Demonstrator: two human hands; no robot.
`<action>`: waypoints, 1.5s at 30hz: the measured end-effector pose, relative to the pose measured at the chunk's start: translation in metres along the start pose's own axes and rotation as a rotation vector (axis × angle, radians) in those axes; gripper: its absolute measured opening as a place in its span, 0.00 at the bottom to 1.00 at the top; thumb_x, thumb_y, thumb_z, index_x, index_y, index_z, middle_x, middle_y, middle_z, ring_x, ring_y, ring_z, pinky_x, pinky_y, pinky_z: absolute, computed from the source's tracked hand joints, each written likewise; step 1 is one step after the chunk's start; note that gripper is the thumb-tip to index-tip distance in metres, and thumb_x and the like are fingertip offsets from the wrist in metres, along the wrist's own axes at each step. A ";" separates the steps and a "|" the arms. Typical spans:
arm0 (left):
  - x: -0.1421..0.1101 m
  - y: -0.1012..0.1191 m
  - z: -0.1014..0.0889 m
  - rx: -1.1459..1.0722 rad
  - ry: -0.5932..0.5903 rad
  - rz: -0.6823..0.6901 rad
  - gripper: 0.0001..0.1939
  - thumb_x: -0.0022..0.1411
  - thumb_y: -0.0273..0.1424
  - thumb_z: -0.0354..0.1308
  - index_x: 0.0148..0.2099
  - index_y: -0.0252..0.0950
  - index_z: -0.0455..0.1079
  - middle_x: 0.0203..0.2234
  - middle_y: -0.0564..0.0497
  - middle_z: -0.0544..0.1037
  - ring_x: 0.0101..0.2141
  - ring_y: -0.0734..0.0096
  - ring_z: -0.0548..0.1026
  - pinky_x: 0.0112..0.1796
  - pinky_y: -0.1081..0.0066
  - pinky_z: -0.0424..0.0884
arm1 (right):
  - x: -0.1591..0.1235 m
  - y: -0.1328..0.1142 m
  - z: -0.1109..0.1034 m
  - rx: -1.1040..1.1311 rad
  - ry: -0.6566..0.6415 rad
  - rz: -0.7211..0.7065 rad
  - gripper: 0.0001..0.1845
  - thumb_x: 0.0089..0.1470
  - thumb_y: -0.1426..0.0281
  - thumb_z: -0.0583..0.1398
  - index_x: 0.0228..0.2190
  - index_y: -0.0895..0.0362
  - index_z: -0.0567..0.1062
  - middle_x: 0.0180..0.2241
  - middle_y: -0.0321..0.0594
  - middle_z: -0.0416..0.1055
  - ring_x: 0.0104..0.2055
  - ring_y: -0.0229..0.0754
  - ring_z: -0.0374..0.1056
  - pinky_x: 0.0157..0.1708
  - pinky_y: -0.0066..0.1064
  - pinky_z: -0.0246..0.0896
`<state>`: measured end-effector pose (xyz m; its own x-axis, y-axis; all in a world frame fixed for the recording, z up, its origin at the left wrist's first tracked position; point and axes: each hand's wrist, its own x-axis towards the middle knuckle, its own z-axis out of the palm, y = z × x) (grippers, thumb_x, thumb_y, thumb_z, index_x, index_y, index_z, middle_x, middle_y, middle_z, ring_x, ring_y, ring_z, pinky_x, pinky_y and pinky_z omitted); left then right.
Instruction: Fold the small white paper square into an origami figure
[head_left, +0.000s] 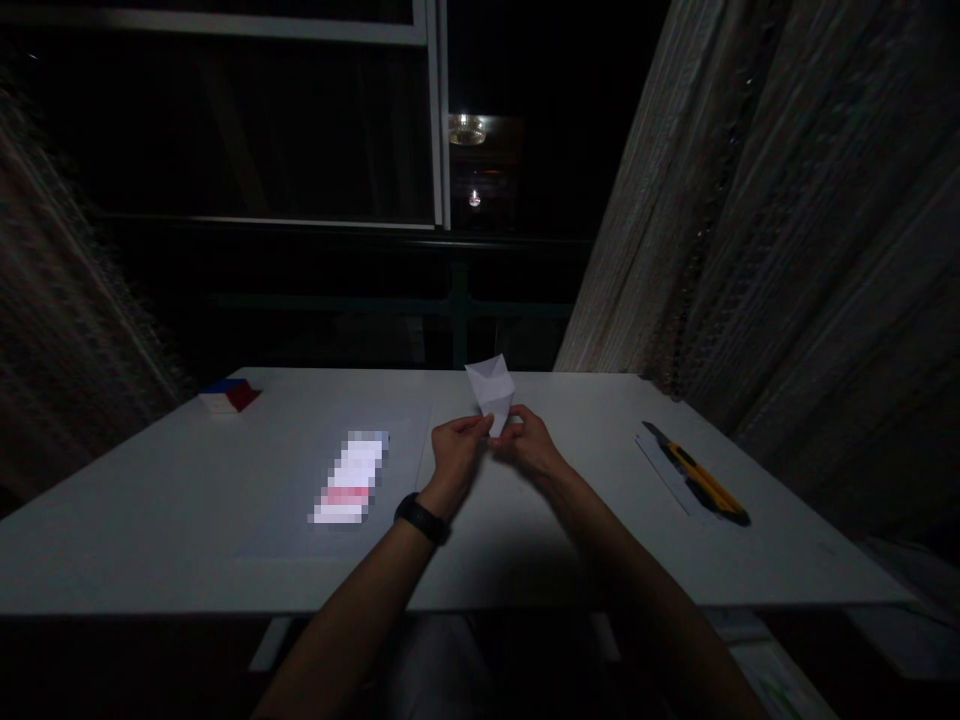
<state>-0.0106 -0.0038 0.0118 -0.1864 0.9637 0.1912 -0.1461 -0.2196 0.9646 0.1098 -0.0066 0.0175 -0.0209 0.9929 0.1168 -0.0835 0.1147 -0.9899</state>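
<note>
A small piece of folded white paper point(492, 386) is held up above the table, its wider end pointing away from me and its narrow end between my fingers. My left hand point(456, 446), with a dark band on its wrist, pinches the paper's lower left edge between thumb and fingers. From the other side my right hand point(531, 440) grips the same lower end, its fingers curled around the edge. Both hands nearly meet at the narrow tip, and the fingers cover part of it.
A lit phone point(351, 478) with a blurred screen lies on a pale sheet point(279, 535) to the left. Farther left sits a red, blue and white cube point(228, 396). On the right, a yellow and black box cutter point(701, 475) rests beside a thin white strip point(666, 470). Curtains flank the dark window.
</note>
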 end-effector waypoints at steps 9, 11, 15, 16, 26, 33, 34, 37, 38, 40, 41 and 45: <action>-0.002 0.003 -0.001 0.068 -0.014 0.029 0.16 0.39 0.37 0.66 0.29 0.29 0.76 0.25 0.44 0.78 0.27 0.67 0.73 0.29 0.72 0.66 | 0.004 0.002 -0.008 -0.024 -0.076 0.101 0.17 0.28 0.63 0.69 0.12 0.62 0.70 0.14 0.41 0.70 0.15 0.36 0.64 0.18 0.28 0.58; -0.002 0.004 -0.001 0.074 -0.013 0.031 0.16 0.39 0.37 0.66 0.29 0.29 0.76 0.24 0.45 0.78 0.27 0.68 0.73 0.29 0.72 0.66 | 0.004 0.002 -0.007 -0.021 -0.067 0.090 0.18 0.27 0.62 0.69 0.12 0.61 0.70 0.14 0.41 0.70 0.15 0.36 0.64 0.18 0.28 0.58; -0.002 0.004 0.000 0.047 -0.018 0.016 0.16 0.39 0.37 0.66 0.28 0.29 0.76 0.23 0.45 0.78 0.26 0.68 0.73 0.27 0.72 0.66 | 0.001 0.001 -0.010 0.033 -0.135 0.083 0.18 0.27 0.62 0.70 0.13 0.61 0.70 0.15 0.41 0.71 0.18 0.38 0.67 0.22 0.30 0.62; -0.002 0.004 0.000 0.040 -0.017 0.008 0.16 0.39 0.37 0.66 0.28 0.29 0.76 0.23 0.45 0.78 0.25 0.68 0.73 0.27 0.72 0.66 | 0.001 0.001 -0.011 0.051 -0.157 0.087 0.18 0.27 0.62 0.70 0.13 0.61 0.70 0.16 0.41 0.72 0.19 0.39 0.68 0.24 0.31 0.64; -0.004 0.007 0.002 -0.022 -0.025 -0.025 0.16 0.38 0.36 0.67 0.28 0.28 0.75 0.23 0.43 0.77 0.25 0.68 0.73 0.27 0.71 0.67 | 0.003 0.004 -0.008 -0.001 -0.075 0.045 0.19 0.24 0.61 0.70 0.11 0.60 0.68 0.15 0.40 0.71 0.17 0.37 0.65 0.19 0.28 0.56; -0.003 0.007 0.000 0.075 -0.026 0.008 0.15 0.38 0.37 0.67 0.28 0.30 0.76 0.24 0.45 0.78 0.26 0.68 0.73 0.28 0.71 0.66 | 0.007 -0.001 -0.016 -0.059 -0.014 0.029 0.18 0.25 0.62 0.69 0.12 0.61 0.70 0.11 0.33 0.63 0.15 0.31 0.55 0.16 0.25 0.47; -0.003 0.006 0.000 0.096 -0.030 0.008 0.15 0.38 0.37 0.67 0.28 0.30 0.76 0.24 0.45 0.78 0.26 0.68 0.73 0.28 0.71 0.66 | 0.007 0.000 -0.016 -0.061 0.020 0.034 0.18 0.23 0.62 0.69 0.11 0.60 0.69 0.10 0.32 0.62 0.14 0.30 0.55 0.16 0.25 0.46; -0.002 0.004 0.000 0.128 -0.024 0.009 0.16 0.39 0.38 0.66 0.29 0.30 0.76 0.23 0.45 0.78 0.26 0.68 0.73 0.28 0.71 0.66 | 0.007 0.000 -0.016 -0.066 0.046 0.006 0.19 0.21 0.62 0.70 0.10 0.60 0.67 0.11 0.32 0.62 0.15 0.30 0.54 0.17 0.26 0.46; -0.002 0.004 0.000 0.127 -0.023 0.011 0.16 0.40 0.38 0.66 0.29 0.30 0.76 0.23 0.45 0.78 0.26 0.67 0.73 0.28 0.71 0.66 | 0.007 0.000 -0.017 -0.070 0.024 -0.007 0.19 0.22 0.62 0.70 0.11 0.60 0.68 0.11 0.32 0.63 0.15 0.30 0.55 0.17 0.25 0.46; -0.002 0.004 -0.001 0.114 -0.036 0.018 0.16 0.40 0.38 0.66 0.29 0.30 0.76 0.24 0.45 0.78 0.27 0.67 0.74 0.29 0.71 0.66 | 0.006 -0.002 -0.019 -0.076 -0.026 -0.014 0.18 0.24 0.62 0.69 0.13 0.61 0.70 0.12 0.32 0.63 0.15 0.30 0.54 0.17 0.25 0.46; -0.003 0.005 -0.001 0.105 -0.047 0.020 0.16 0.40 0.38 0.66 0.29 0.30 0.76 0.24 0.44 0.78 0.27 0.66 0.74 0.29 0.71 0.66 | 0.006 -0.003 -0.020 -0.071 -0.036 -0.008 0.18 0.25 0.61 0.69 0.13 0.61 0.70 0.12 0.32 0.63 0.15 0.30 0.54 0.17 0.25 0.45; -0.004 0.007 -0.001 0.074 -0.081 0.011 0.15 0.39 0.36 0.67 0.29 0.30 0.76 0.25 0.44 0.78 0.27 0.66 0.74 0.31 0.70 0.67 | 0.005 -0.006 -0.021 -0.065 0.034 -0.008 0.20 0.24 0.59 0.69 0.11 0.60 0.67 0.11 0.32 0.60 0.14 0.30 0.52 0.16 0.26 0.45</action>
<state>-0.0117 -0.0095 0.0176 -0.1082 0.9711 0.2127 -0.0722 -0.2211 0.9726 0.1308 -0.0017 0.0225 0.0138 0.9924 0.1226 -0.0184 0.1228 -0.9923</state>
